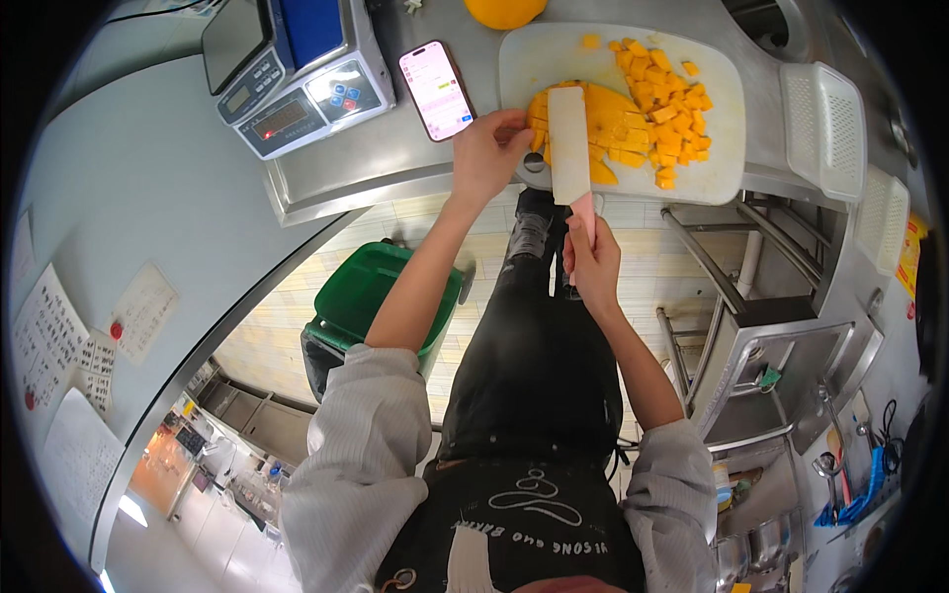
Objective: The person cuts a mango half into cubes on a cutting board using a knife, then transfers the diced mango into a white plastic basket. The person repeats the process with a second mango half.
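Observation:
My right hand (593,256) grips the pink handle of a broad-bladed knife (569,148). Its pale blade lies across a partly cut mango piece (612,111) on a white cutting board (719,174). Cut lines run through the mango at both sides of the blade, and part of it is hidden underneath. At the mango's left end are the bent fingers of my left hand (489,148); whether they grip it is unclear. Diced mango (671,111) is heaped on the board's right half. One loose cube (591,41) rests near the top edge.
A lit smartphone (436,90) lies left of the board, beside two digital scales (319,111). A yellow fruit (506,11) sits above the board. White perforated baskets (824,132) stand right. Below the counter are a green bin (363,296) and a metal frame (704,259).

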`<state>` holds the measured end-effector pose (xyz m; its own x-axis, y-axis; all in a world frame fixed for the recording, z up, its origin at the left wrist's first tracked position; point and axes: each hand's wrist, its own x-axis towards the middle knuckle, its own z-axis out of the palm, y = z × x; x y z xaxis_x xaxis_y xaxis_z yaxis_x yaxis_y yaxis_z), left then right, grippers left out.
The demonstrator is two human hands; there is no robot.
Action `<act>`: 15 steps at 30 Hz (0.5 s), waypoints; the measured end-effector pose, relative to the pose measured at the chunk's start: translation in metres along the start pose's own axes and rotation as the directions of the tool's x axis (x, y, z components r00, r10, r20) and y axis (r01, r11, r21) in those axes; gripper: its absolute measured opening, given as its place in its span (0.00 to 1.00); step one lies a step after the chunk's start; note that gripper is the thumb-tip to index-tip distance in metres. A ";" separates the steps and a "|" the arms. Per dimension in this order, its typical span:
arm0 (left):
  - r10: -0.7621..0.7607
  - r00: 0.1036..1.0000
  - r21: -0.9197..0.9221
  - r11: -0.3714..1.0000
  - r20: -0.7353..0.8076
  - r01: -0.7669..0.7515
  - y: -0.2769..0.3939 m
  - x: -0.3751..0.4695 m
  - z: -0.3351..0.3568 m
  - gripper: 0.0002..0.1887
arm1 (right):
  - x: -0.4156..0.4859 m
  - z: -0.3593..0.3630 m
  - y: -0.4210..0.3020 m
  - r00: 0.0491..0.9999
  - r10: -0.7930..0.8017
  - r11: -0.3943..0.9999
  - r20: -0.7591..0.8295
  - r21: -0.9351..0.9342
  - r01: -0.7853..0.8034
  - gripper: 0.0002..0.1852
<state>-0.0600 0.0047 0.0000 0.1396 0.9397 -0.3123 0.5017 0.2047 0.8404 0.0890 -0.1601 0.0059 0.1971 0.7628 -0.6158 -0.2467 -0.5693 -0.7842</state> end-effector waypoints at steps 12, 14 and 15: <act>0.129 0.978 0.039 0.991 -0.164 -0.124 -0.010 -0.011 0.013 0.15 | 0.018 0.011 0.017 0.984 0.123 0.974 0.126 0.176 -0.144 0.13; 0.158 0.974 0.097 0.985 -0.163 -0.143 -0.014 -0.015 0.011 0.14 | 0.013 0.012 0.017 0.984 0.137 0.971 0.116 0.182 -0.157 0.13; 0.176 0.970 0.125 0.980 -0.166 -0.156 -0.016 -0.016 0.010 0.14 | 0.012 0.013 0.016 0.987 0.127 0.971 0.099 0.192 -0.144 0.13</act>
<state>-0.0618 -0.0160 -0.0127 0.0818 0.9933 -0.0814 0.5765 0.0194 0.8168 0.0754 -0.1566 -0.0132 0.0694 0.7110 -0.6998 -0.4504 -0.6036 -0.6579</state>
